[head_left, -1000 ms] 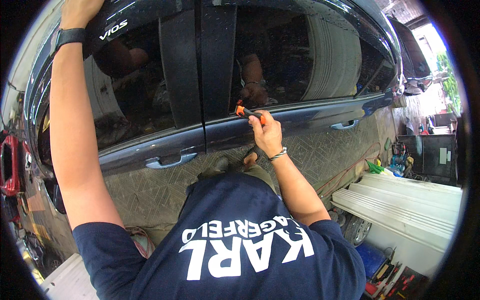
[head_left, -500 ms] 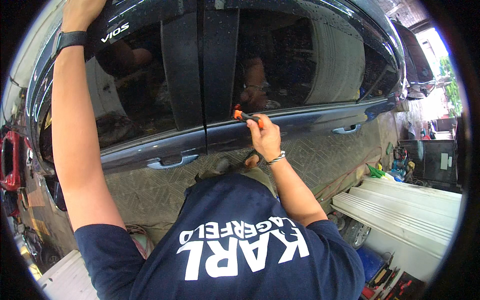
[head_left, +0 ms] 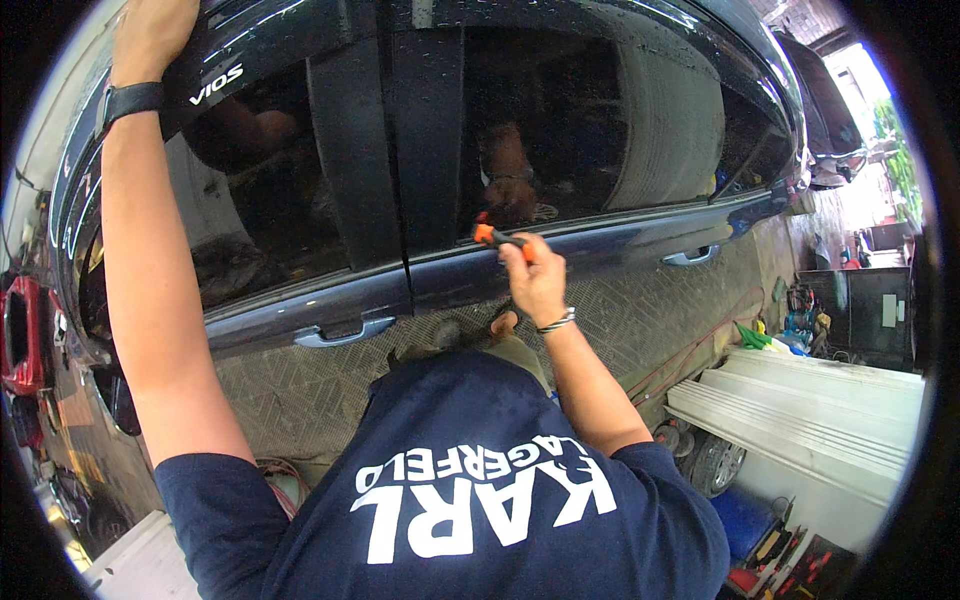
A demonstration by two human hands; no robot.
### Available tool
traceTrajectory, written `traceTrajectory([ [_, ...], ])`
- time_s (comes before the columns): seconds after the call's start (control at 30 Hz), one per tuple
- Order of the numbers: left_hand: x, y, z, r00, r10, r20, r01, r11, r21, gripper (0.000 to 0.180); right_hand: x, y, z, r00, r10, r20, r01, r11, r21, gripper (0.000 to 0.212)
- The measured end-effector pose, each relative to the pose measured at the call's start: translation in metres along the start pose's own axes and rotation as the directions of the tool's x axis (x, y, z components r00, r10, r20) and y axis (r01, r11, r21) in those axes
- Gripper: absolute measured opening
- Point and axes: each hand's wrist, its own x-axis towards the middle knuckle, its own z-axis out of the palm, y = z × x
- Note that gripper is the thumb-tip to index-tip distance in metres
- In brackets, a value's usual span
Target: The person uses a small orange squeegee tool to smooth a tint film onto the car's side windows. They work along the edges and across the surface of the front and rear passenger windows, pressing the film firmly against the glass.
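Right hand pinches tool, now farther off pillar, so work spot's apparently shifted; left hand grip: can't tell.

On the right we see a white ribbed panel, with a spoked wheel just beside its left end. Nearer on that side we make out a blue case and, next to it, a jumble of hand tools. Farther off we find a green cloth, a black panel and leafy foliage. Below us spreads patterned flooring; at far left stands a red frame-shaped part.
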Motion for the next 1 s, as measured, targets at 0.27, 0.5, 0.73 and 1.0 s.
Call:
traceTrajectory([
  [0.27,-0.001,0.011,-0.007,0.997,-0.032,0.069,0.035,0.998,-0.047,0.044,0.001,0.006,-0.016,0.993,0.118,-0.008,-0.118,0.993,0.014,0.019],
  [0.5,-0.001,0.015,-0.005,0.991,-0.095,0.093,0.102,0.992,-0.073,0.045,-0.001,-0.017,0.009,1.0,0.004,0.005,-0.004,1.0,-0.028,0.02],
  [0.73,0.009,-0.007,0.002,0.993,-0.09,0.079,0.092,0.995,-0.027,0.044,0.006,0.006,-0.021,0.994,0.06,-0.096,-0.053,0.996,0.073,0.017],
  [1.0,-0.003,0.015,-0.009,0.998,-0.005,0.057,0.004,1.0,0.016,0.046,0.011,-0.011,-0.022,0.994,0.1,-0.034,-0.099,0.995,0.024,0.017],
])
